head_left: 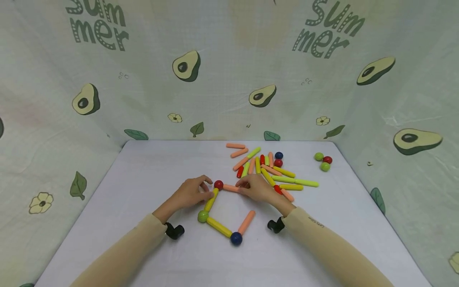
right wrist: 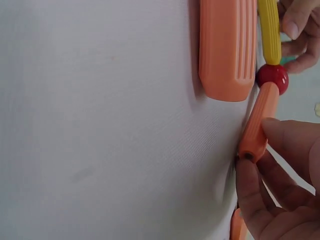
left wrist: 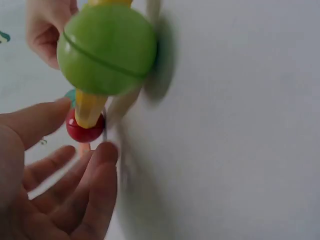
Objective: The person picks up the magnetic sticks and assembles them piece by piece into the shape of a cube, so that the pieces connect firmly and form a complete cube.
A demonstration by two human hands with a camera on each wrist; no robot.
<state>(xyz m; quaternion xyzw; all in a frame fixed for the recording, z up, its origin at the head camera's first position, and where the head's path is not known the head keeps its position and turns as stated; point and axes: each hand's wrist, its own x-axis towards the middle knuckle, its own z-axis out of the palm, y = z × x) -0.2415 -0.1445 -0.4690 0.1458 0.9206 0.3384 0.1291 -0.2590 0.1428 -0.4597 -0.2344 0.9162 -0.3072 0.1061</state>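
Note:
An open chain of sticks and balls lies on the table. My right hand [head_left: 256, 188] pinches the free end of an orange stick [right wrist: 260, 120] between thumb and fingers; its other end meets a red ball [head_left: 218, 184]. Beside that ball is my left hand [head_left: 191, 193], its thumb and fingers spread apart around the yellow stick [head_left: 210, 202], as the left wrist view shows. This stick runs down to a green ball [left wrist: 107, 50]. From there a second yellow stick [head_left: 219, 227] leads to a dark blue ball [head_left: 236, 238], where another orange stick [right wrist: 227, 50] points away from me.
Loose orange, yellow, green and red sticks lie in a pile behind and right of my right hand, among them a light green stick [head_left: 306, 183]. A blue ball [head_left: 279, 155] and a red ball [head_left: 278, 163] sit there. Green balls [head_left: 325, 166] and a red one [head_left: 328, 160] lie far right.

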